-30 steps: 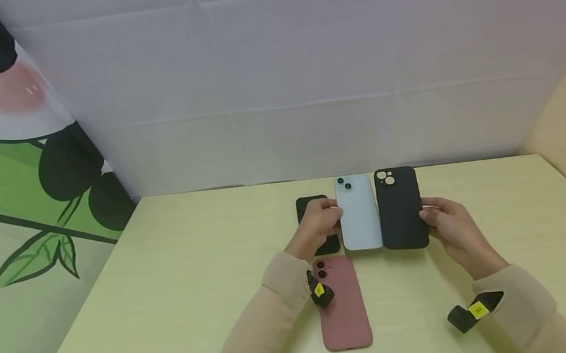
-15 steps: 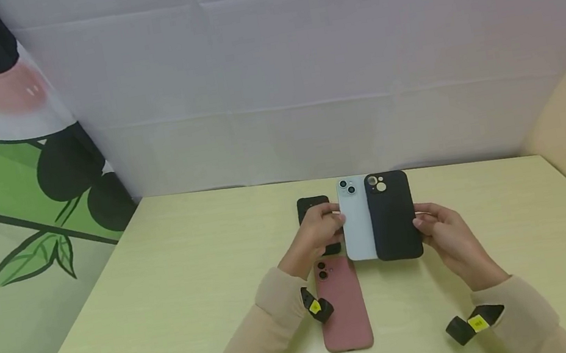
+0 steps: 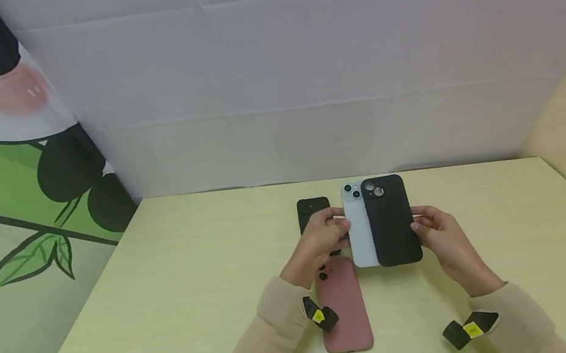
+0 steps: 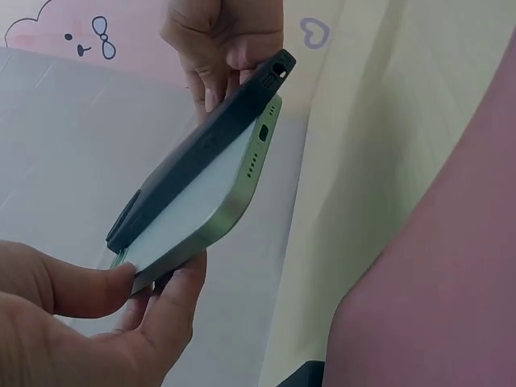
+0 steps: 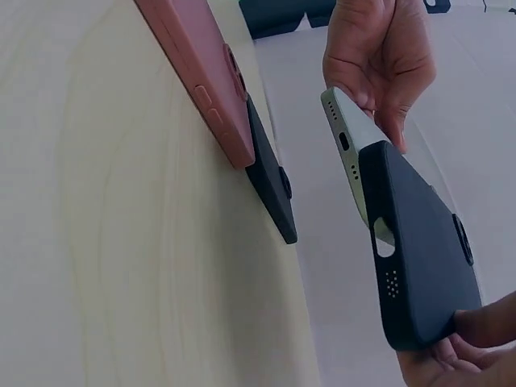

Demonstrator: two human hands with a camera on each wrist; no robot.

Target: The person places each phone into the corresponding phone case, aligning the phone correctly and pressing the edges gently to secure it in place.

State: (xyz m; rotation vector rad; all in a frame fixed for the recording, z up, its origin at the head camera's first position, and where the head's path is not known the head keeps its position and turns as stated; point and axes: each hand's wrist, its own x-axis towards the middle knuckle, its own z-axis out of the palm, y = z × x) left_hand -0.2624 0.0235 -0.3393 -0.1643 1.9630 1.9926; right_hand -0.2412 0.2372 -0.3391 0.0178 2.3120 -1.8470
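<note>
My left hand (image 3: 321, 241) pinches the left edge of a pale blue smartphone (image 3: 360, 232), its back and two camera lenses facing up. In my right hand (image 3: 446, 243), thumb and fingers grip the right edge of a black phone case (image 3: 393, 224). The case overlaps the right part of the phone, lying over its back; the left wrist view shows the case (image 4: 201, 153) against the phone (image 4: 205, 197), with the phone outside the case. Both are held above the table. Through the camera cutout of the case, part of the phone shows.
A pink phone-like piece with camera lenses (image 3: 345, 315) lies on the table (image 3: 208, 262) below my left wrist. Behind my left hand lies a black phone or case (image 3: 312, 206), partly hidden. A pale cloth wall (image 3: 268, 80) stands at the table's back edge.
The black case has moved left, from beside the pale blue phone to overlapping it. Both hands have come closer together, and phone and case have shifted slightly toward me.
</note>
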